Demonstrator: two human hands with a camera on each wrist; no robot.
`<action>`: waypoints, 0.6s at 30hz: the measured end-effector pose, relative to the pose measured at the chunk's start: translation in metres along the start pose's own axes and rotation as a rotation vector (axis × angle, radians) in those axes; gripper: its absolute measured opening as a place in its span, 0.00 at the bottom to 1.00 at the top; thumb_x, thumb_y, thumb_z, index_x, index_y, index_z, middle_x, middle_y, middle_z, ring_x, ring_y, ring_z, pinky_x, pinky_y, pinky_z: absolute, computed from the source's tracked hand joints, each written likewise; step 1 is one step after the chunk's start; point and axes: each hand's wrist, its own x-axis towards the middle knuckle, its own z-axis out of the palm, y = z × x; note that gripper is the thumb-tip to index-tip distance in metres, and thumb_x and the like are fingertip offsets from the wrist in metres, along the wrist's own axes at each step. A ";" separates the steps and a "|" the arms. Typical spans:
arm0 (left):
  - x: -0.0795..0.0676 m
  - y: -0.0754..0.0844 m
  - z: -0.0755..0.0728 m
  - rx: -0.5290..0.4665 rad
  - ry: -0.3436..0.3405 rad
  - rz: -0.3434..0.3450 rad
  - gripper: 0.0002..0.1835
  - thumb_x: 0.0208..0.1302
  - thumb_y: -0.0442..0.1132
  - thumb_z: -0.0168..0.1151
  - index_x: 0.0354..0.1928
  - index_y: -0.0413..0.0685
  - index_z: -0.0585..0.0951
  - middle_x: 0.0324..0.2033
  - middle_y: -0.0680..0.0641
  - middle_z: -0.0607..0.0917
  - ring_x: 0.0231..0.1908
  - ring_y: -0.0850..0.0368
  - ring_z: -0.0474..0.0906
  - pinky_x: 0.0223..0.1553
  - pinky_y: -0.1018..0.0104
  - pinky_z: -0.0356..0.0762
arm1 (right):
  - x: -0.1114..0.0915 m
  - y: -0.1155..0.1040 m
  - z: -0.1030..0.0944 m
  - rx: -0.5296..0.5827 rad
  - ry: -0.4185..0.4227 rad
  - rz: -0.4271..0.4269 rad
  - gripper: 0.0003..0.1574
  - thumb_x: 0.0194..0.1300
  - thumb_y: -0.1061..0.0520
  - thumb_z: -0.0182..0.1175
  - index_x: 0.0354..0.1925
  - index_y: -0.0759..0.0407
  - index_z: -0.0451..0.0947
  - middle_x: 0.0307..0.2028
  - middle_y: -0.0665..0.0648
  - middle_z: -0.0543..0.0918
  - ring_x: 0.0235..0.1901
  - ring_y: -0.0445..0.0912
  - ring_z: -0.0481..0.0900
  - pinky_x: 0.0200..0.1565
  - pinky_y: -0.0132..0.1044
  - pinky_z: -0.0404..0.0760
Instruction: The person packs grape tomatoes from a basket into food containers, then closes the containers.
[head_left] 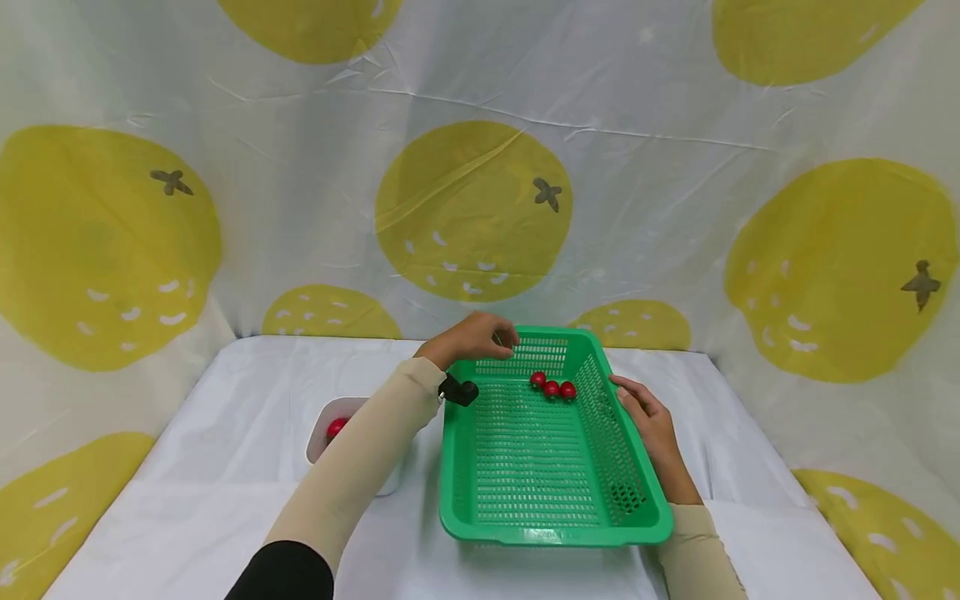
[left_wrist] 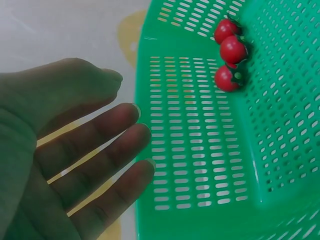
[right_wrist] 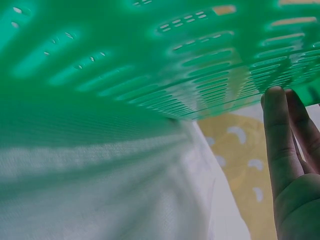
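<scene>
A green plastic basket (head_left: 536, 450) with slotted floor and walls stands on the white cloth. Three red cherry tomatoes (left_wrist: 233, 49) with green calyxes lie together inside it, towards its far right. My left hand (head_left: 480, 335) hovers at the basket's far left rim, fingers loosely bent and apart, holding nothing. In the left wrist view its fingertips (left_wrist: 145, 131) are level with the basket's edge. My right hand (head_left: 651, 425) holds the right rim. Two fingers (right_wrist: 279, 130) of it reach up against the basket's outer side in the right wrist view; the thumb is hidden there.
Left of the basket stands a white container (head_left: 318, 433) with red fruit (head_left: 336, 428) in it, partly hidden by my left sleeve. Behind the table hangs a white curtain (head_left: 637, 208) printed with yellow fruit.
</scene>
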 end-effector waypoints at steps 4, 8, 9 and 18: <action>0.010 0.000 0.006 -0.008 -0.017 -0.022 0.13 0.67 0.38 0.60 0.51 0.42 0.81 0.46 0.47 0.83 0.48 0.54 0.78 0.49 0.63 0.76 | 0.000 0.001 0.001 0.003 -0.008 -0.009 0.27 0.74 0.50 0.50 0.64 0.63 0.70 0.49 0.43 0.80 0.42 0.38 0.80 0.39 0.30 0.80; 0.020 -0.003 0.014 -0.044 -0.012 -0.034 0.14 0.67 0.37 0.61 0.51 0.40 0.81 0.45 0.46 0.83 0.48 0.52 0.77 0.49 0.62 0.76 | 0.000 0.000 -0.001 0.005 -0.004 -0.016 0.27 0.74 0.50 0.50 0.64 0.63 0.70 0.49 0.45 0.80 0.43 0.39 0.80 0.40 0.30 0.80; 0.023 -0.004 0.017 -0.046 -0.008 -0.032 0.14 0.67 0.37 0.61 0.51 0.39 0.82 0.45 0.46 0.83 0.48 0.52 0.78 0.49 0.62 0.76 | 0.000 0.000 -0.001 0.005 -0.004 -0.016 0.27 0.74 0.50 0.50 0.64 0.64 0.70 0.49 0.46 0.80 0.43 0.39 0.80 0.40 0.31 0.80; 0.039 -0.006 0.036 -0.149 -0.007 -0.091 0.14 0.67 0.36 0.60 0.51 0.39 0.82 0.49 0.45 0.83 0.54 0.50 0.75 0.53 0.60 0.74 | 0.000 -0.001 -0.001 0.015 0.003 0.006 0.27 0.74 0.49 0.51 0.64 0.62 0.70 0.48 0.47 0.81 0.41 0.39 0.80 0.38 0.31 0.80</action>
